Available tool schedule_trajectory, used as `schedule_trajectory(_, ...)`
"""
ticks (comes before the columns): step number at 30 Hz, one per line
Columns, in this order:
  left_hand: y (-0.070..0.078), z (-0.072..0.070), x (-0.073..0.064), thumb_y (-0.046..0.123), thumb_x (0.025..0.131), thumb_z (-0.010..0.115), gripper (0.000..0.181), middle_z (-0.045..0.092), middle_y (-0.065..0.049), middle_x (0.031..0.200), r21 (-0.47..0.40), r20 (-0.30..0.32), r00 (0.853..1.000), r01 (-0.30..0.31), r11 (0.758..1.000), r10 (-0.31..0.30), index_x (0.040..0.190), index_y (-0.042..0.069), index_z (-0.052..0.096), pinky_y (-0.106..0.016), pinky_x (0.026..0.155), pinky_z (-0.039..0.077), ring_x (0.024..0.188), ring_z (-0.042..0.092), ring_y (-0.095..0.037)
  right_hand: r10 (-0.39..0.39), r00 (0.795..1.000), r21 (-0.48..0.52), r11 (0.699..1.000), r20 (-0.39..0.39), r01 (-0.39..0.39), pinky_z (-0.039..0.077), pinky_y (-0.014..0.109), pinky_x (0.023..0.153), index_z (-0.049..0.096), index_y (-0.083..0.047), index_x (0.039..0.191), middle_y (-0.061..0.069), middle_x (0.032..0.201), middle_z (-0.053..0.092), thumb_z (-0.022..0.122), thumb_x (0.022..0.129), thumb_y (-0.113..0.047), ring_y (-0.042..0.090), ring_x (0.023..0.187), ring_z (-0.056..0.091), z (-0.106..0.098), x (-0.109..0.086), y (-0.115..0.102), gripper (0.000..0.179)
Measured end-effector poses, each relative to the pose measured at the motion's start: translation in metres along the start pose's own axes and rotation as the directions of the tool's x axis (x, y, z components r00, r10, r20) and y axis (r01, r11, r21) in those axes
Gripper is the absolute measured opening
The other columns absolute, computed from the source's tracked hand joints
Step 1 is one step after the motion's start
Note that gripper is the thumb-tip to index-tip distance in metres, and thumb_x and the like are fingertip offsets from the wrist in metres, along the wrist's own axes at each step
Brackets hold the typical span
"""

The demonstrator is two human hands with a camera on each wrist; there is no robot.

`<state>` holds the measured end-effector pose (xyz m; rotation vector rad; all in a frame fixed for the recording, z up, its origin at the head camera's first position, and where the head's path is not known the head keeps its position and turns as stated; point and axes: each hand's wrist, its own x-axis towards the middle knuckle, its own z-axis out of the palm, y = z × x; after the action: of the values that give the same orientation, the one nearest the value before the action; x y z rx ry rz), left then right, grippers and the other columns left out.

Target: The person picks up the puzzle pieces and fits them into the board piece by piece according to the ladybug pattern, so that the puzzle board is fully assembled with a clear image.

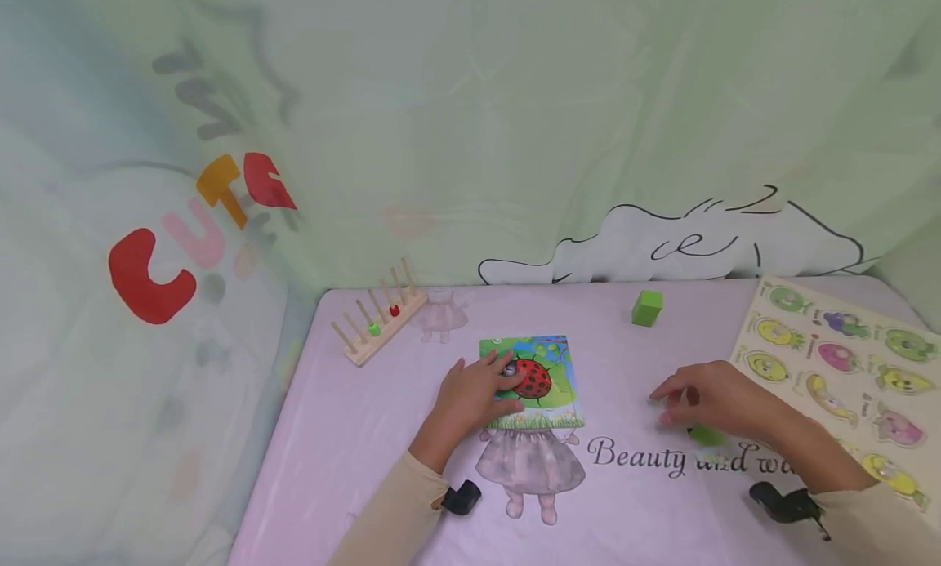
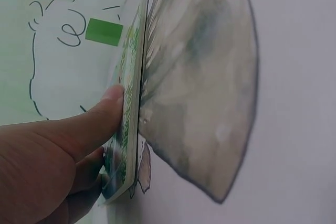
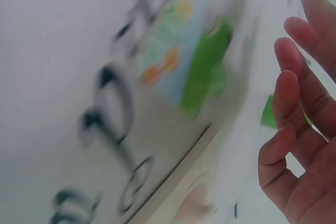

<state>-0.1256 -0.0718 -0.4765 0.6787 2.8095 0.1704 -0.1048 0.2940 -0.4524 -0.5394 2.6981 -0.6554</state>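
A square ladybug picture board [image 1: 547, 398] lies on the table in front of me. My left hand [image 1: 474, 394] rests on its left side, fingers spread over the ladybug's head. In the left wrist view the thumb [image 2: 113, 103] presses on the face of the thick board. To the right, my right hand [image 1: 716, 398] hovers over the table with loosely bent fingers and nothing between them. Below it lies a small flat piece [image 1: 706, 435] with a green print. The right wrist view shows this piece [image 3: 207, 66] blurred, with blue and orange flowers, apart from the fingers.
A green block [image 1: 647, 309] stands toward the back of the table. At the back left is a wooden peg rack [image 1: 385, 329] with a green and a red bead. A large fruit-picture board [image 1: 831, 378] covers the right side, partly behind my right forearm.
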Motion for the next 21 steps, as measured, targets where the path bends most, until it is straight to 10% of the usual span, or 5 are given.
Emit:
schedule_trajectory(8,-0.002,0.004,0.002,0.061,0.093,0.062,0.057,0.039,0.010,0.163,0.019,0.002,1.000,-0.005,1.000,0.005,0.147,0.041,0.053,-0.055,0.118,0.037,0.153,0.035,-0.014,0.124,0.992,-0.063,0.990,-0.002,-0.124,0.047,0.025,0.070,0.079,-0.025,0.104,-0.011,0.095,0.071,0.090,0.070,-0.046,0.008,0.084,0.056,0.001,-0.016,0.019,0.041)
schedule_trajectory(21,-0.003,0.007,0.004,0.062,0.094,0.061,0.058,0.038,0.009,0.164,0.017,0.007,1.000,-0.008,1.000,0.007,0.148,0.041,0.052,-0.056,0.119,0.036,0.153,0.034,-0.015,0.085,0.990,-0.239,0.965,-0.113,-0.110,0.040,0.054,0.080,0.075,-0.039,0.094,-0.002,0.111,0.063,0.095,0.055,-0.052,0.028,0.105,0.051,0.008,-0.026,0.037,0.045)
